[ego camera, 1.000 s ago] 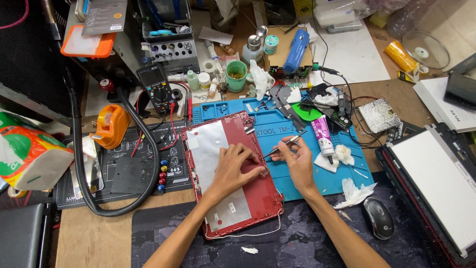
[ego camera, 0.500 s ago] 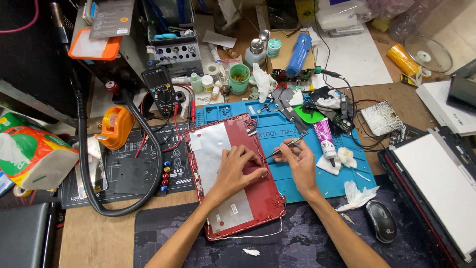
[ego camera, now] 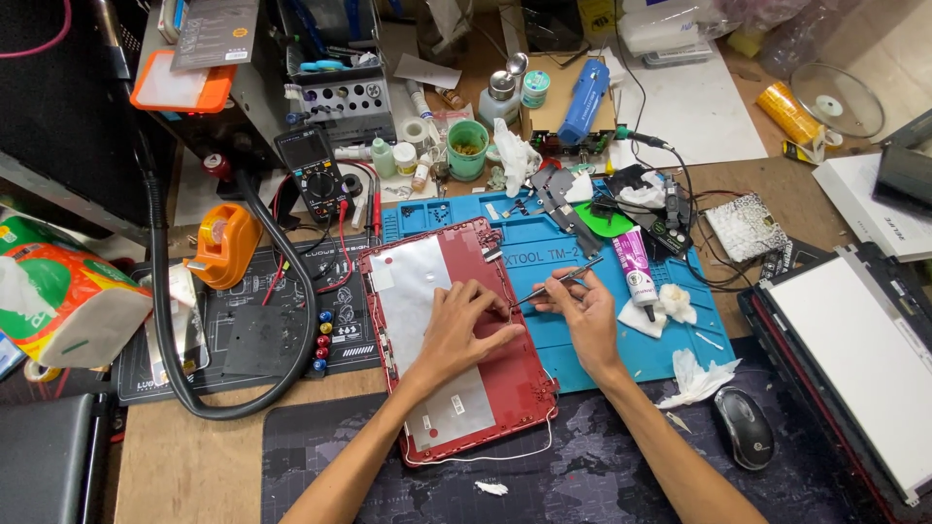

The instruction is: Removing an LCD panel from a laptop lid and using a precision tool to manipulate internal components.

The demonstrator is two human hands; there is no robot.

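Both hands hide where the tweezers meet the red cover.

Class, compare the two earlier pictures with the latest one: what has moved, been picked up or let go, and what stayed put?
Almost nothing changed. The left hand still presses flat on the red laptop lid, and the right hand still holds the tweezers with their tip at the lid's right edge. Nothing was picked up or released. The blue mat and the mouse stayed put; only the camera shifted slightly.

red laptop lid inside-up, tweezers angled
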